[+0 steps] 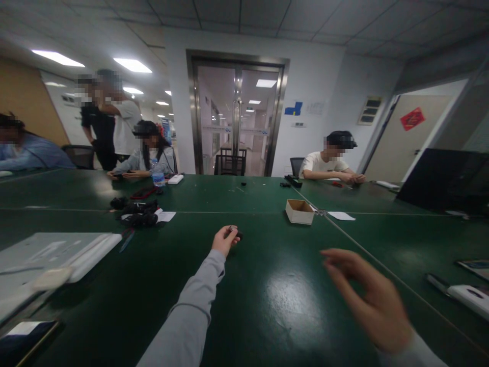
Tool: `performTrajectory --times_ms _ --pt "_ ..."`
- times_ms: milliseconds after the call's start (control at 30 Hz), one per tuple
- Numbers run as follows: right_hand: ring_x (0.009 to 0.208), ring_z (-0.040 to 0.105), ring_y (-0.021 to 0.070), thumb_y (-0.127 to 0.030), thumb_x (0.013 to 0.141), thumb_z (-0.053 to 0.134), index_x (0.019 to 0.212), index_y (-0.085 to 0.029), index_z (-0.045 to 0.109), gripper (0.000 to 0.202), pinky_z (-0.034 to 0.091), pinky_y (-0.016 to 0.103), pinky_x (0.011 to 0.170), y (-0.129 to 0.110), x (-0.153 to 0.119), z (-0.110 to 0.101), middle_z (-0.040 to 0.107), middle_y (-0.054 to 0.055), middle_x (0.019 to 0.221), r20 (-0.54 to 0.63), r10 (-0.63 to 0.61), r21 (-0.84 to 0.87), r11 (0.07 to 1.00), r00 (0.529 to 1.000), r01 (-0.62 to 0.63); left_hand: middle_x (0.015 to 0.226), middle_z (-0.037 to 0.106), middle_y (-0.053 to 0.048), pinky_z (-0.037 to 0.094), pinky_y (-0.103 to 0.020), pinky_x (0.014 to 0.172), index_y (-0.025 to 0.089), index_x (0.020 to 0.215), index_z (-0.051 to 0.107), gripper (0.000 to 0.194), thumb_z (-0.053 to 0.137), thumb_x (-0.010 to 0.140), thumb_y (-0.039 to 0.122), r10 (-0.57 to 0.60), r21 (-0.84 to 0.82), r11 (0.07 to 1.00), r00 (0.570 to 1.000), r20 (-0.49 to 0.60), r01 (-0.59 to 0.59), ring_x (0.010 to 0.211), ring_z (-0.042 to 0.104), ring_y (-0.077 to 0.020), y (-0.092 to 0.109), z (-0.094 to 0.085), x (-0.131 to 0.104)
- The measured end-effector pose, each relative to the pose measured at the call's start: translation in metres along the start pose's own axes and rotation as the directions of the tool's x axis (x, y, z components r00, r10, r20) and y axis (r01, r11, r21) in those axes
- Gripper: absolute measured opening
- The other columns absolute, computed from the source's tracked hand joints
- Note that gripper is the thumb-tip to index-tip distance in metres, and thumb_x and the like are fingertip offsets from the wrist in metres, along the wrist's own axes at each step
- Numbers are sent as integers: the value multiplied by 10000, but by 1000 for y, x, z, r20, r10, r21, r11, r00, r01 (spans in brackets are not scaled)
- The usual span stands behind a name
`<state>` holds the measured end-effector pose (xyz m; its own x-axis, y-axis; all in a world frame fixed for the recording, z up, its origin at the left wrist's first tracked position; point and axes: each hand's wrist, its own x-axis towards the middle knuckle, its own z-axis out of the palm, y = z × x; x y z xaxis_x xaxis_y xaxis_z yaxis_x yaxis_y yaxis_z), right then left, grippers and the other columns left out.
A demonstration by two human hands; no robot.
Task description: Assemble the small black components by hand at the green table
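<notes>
My left hand (224, 241) is reached out over the middle of the green table (260, 265). Its thumb and fingers are closed on a small dark object (240, 235), too small to name, with a bit of metal showing at the fingertips. On the right, nearer to me, my right hand (372, 300) hangs above the tabletop, blurred by motion. Its thumb and forefinger are apart and nothing shows between them. Beyond and between my hands sits a small open cardboard box (300, 214), touched by neither.
Black gear (139, 213) and a water bottle (158, 176) stand left of centre. A large grey-white case (64, 255) and a phone (28, 339) lie at left. A dark monitor (445, 181) rises at right. Two people with headgear handle things across the table.
</notes>
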<state>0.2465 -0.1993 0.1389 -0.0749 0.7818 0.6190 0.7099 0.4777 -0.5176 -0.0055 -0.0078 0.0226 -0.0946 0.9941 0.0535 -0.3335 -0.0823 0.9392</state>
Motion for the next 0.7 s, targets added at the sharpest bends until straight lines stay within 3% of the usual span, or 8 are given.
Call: performTrajectory --times_ms 67,133,233,333,467,700 --pt "606 554 142 -301 806 494 964 -191 555 202 479 255 515 4 30 46 571 41 822 259 39 145 986 965 -79 728 580 -37 445 -140 459 118 846 569 228 669 667 217 -58 -78 995 998 15 59 543 570 -74 -1 0 1" --pt "511 534 107 -267 784 513 956 -181 546 195 454 213 447 16 56 99 561 5 730 377 121 269 934 918 -234 763 586 -42 453 -144 472 123 850 560 231 672 663 200 -74 -117 990 997 25 76 559 577 -76 -2 -1 1" --pt "378 485 86 -260 755 557 1001 -181 501 265 380 179 323 38 81 176 545 -30 643 386 332 350 811 861 -469 811 590 -38 451 -148 468 140 861 528 268 681 649 200 -46 -156 986 998 30 50 551 575 -73 -5 -5 4" --pt "326 467 94 -311 758 557 961 -151 490 267 342 169 275 47 92 230 531 -37 542 380 445 506 634 811 -585 843 590 -33 462 -157 493 147 870 510 302 688 634 214 -3 -164 986 999 47 11 575 578 -75 -8 -8 8" --pt "314 470 94 -397 660 641 820 -143 512 326 353 170 274 47 99 260 556 -18 522 332 418 716 472 846 -514 890 599 -59 494 -193 573 139 875 522 291 677 645 230 29 -151 988 999 33 -24 662 595 -101 -9 -11 13" --pt "324 478 105 -476 553 676 826 -138 532 458 375 182 291 63 99 268 545 -17 480 352 388 762 410 852 -502 837 615 -68 482 -181 562 121 868 585 263 679 655 243 -45 -22 999 994 96 48 679 612 -120 -4 -23 16"
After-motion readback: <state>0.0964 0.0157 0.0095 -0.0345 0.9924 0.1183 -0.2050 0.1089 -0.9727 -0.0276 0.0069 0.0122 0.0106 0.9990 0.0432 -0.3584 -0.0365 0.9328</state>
